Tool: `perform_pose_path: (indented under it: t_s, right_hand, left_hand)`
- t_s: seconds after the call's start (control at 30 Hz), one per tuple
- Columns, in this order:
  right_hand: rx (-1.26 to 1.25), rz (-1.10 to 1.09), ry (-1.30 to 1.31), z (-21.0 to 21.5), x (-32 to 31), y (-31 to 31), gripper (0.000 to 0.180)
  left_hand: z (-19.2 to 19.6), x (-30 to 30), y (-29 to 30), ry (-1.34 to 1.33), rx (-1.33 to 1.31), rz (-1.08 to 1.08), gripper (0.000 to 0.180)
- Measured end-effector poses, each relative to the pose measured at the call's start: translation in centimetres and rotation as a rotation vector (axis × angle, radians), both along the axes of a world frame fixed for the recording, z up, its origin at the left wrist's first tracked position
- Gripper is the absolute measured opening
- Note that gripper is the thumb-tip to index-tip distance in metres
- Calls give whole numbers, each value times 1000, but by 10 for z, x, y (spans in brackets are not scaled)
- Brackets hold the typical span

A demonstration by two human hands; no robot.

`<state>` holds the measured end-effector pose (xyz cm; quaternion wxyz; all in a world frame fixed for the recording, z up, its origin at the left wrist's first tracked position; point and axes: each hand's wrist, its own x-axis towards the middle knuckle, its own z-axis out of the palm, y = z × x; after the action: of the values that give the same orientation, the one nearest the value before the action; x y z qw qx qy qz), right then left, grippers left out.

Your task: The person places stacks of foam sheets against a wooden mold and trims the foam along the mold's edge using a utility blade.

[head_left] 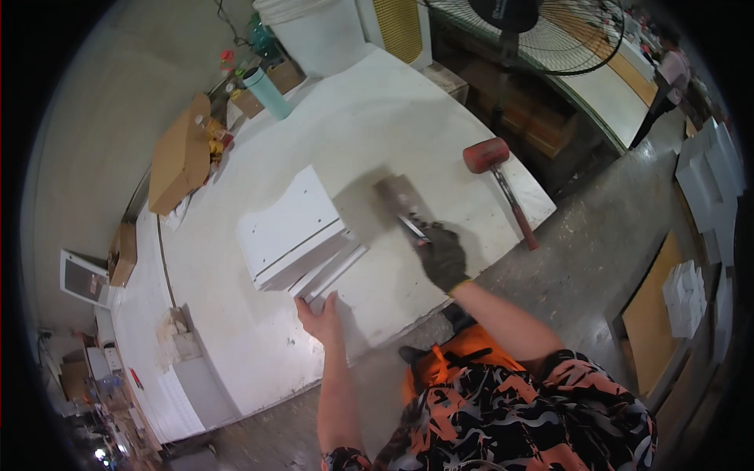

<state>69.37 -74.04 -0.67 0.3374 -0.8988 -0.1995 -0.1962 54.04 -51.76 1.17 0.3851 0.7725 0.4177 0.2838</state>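
A white panel assembly with small dark holes and a dark groove along its edge sits on the white worktable, left of centre. A narrow white strip lies at a slant along its near side. My bare left hand grips the near end of this strip, its thumb and fingers at the edge. To the right, my right hand, in a dark glove, is closed around a brownish tool with a shiny metal part. Motion smears the tool, so its kind is unclear.
A red-headed mallet lies near the table's right edge. Toward the back stand a mint flask, a white bucket and a cardboard box. Beyond the right edge is a stand fan; a person stands farther off.
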Motion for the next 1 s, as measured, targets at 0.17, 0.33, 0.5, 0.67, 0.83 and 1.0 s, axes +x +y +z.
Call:
perform_pose_path:
  t_s: [0.17, 0.33, 0.5, 0.67, 0.83, 1.0]
  right_hand:
    - [344, 250, 718, 37, 18, 53, 18]
    - [76, -103, -130, 15, 48, -56, 23]
    - [-318, -173, 260, 14, 98, -154, 23]
    - [-322, 60, 268, -10, 136, -173, 19]
    - [-114, 330, 385, 5, 123, -189, 20]
    - [5, 606, 260, 68, -31, -164, 12]
  left_hand:
    - [-23, -14, -7, -111, -68, 55, 75]
    - [-17, -23, -36, -163, -159, 114, 71]
    - [-38, -22, -32, -152, -107, 166, 68]
    - [-24, -26, -41, -348, -257, 202, 65]
    - [-16, -62, -68, -384, -479, 252, 58]
    - [-6, -159, -103, -434, -568, 242, 37]
